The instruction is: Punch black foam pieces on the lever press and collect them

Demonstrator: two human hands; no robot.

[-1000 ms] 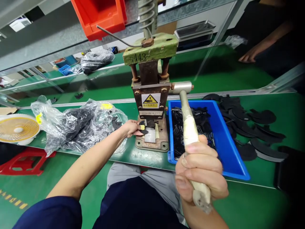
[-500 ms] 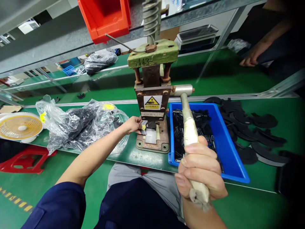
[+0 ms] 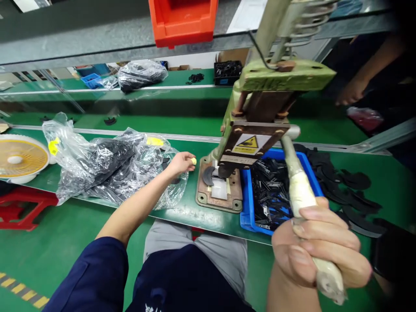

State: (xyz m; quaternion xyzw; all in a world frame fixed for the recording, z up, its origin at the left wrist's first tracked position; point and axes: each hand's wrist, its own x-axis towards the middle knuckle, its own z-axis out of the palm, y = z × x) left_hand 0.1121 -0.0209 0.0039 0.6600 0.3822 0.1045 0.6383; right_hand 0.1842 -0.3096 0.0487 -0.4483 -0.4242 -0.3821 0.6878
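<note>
A green-topped hand press (image 3: 260,125) stands on the green bench. My right hand (image 3: 320,251) is wrapped round the taped end of its long lever handle (image 3: 300,190), low and near me. A curved black piece (image 3: 208,174) lies on the press base plate (image 3: 208,197) under the ram. My left hand (image 3: 181,162) hovers just left of the base plate, beside the plastic bag (image 3: 107,167) of black parts. Its fingers are curled and a yellow finger cot shows at a fingertip; nothing is visible in them.
A blue bin (image 3: 312,173) of small black parts sits right of the press, with loose black curved pieces (image 3: 354,182) beyond it. A yellow fan (image 3: 17,158) is at far left. A red bin (image 3: 182,19) hangs overhead. Another person's hand (image 3: 351,91) rests at the back right.
My left hand has drawn back to the left, away from the press die, leaving the black piece on the plate. The view has swung left, and my right hand stays on the lever.
</note>
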